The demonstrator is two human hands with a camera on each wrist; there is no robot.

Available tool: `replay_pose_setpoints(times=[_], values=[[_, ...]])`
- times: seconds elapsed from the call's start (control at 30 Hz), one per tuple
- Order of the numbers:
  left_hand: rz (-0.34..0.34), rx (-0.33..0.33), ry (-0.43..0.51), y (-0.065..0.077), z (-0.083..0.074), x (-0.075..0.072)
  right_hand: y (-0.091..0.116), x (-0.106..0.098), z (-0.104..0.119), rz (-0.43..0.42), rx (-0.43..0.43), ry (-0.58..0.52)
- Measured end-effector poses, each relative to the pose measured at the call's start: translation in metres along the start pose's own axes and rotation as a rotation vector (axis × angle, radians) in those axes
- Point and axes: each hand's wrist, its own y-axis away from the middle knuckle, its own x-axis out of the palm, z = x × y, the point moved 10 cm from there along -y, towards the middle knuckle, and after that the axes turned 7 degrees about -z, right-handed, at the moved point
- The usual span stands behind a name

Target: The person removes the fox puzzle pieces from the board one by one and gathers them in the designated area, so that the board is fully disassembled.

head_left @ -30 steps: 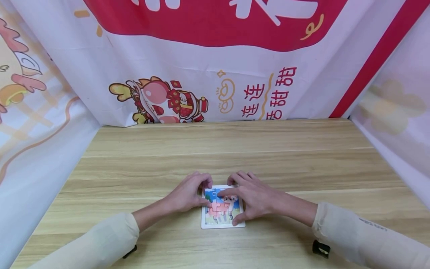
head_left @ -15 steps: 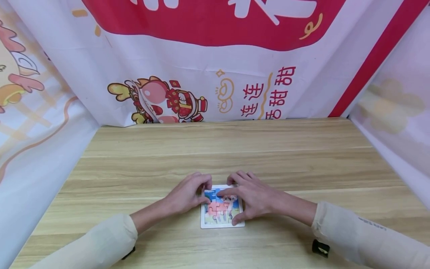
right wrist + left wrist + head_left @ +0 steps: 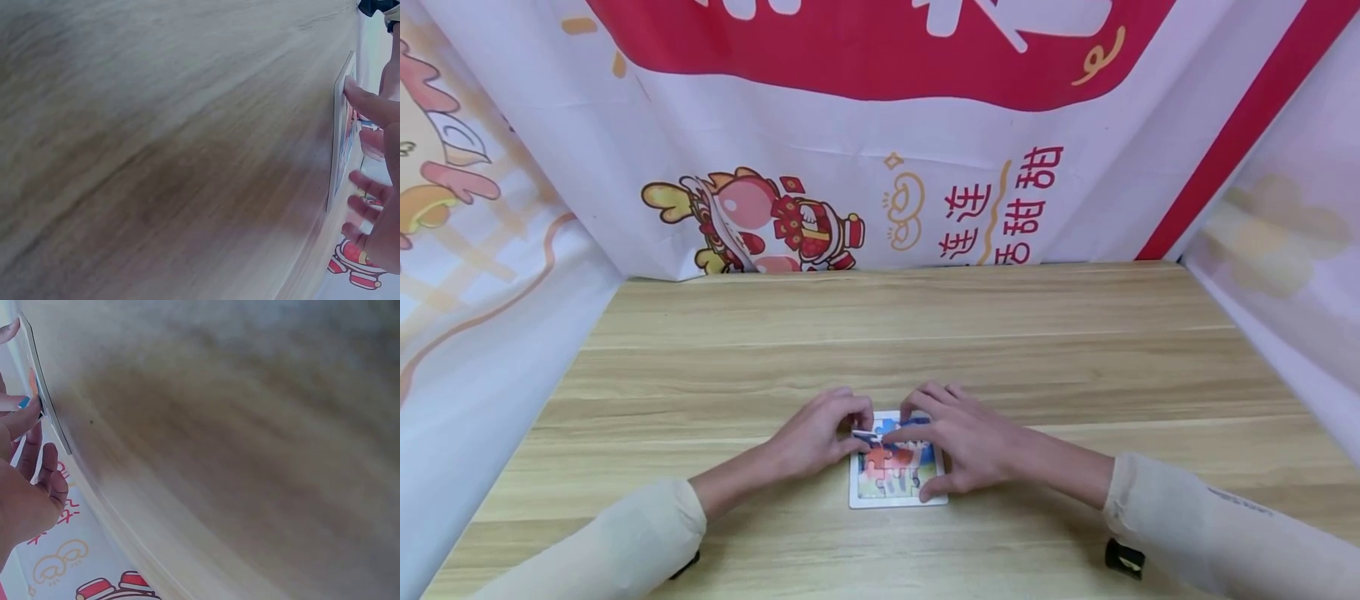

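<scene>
A small square jigsaw puzzle [image 3: 887,483] in a white frame lies on the table, its picture showing blue sky and a pink animal. At its upper left, my left hand [image 3: 820,429] pinches a puzzle piece [image 3: 867,435] between thumb and fingers, tilted up from the picture. My right hand [image 3: 973,442] spans the puzzle's right side, index finger reaching to the raised piece and thumb resting on the lower right of the frame. In the right wrist view, this thumb [image 3: 362,100] lies on the frame [image 3: 337,125], the other fingers spread beyond. The left wrist view shows the pinching fingers [image 3: 22,419] at the frame's edge.
The wooden table [image 3: 880,333] stretches out around the puzzle. A white and red printed cloth [image 3: 850,142] hangs behind its far edge, with more cloth [image 3: 490,275] along the left side and a pale one [image 3: 1285,275] on the right.
The left hand has lifted the upper left puzzle piece from lying flat to a steep tilt, its thumb moving up. The right hand stays about where it was, index finger now by the piece.
</scene>
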Motion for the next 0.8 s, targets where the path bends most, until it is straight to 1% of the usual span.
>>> replay_pose_setpoints(times=[0.2,0.33,0.53,0.67,0.8], values=[[0.023,-0.064,0.051,-0.003,0.006,0.001,0.002,0.000,0.007,-0.002,-0.073,0.016],[0.042,-0.081,0.071,-0.006,0.008,0.001,0.004,0.001,0.010,-0.013,-0.104,0.039],[0.076,-0.094,0.124,-0.010,0.008,0.003,0.005,0.003,0.010,-0.002,-0.109,0.050],[0.081,-0.110,0.128,-0.012,0.009,0.002,0.005,0.002,0.010,0.007,-0.112,0.054],[0.079,-0.109,0.128,-0.013,0.010,0.001,0.004,0.002,0.010,0.022,-0.107,0.049]])
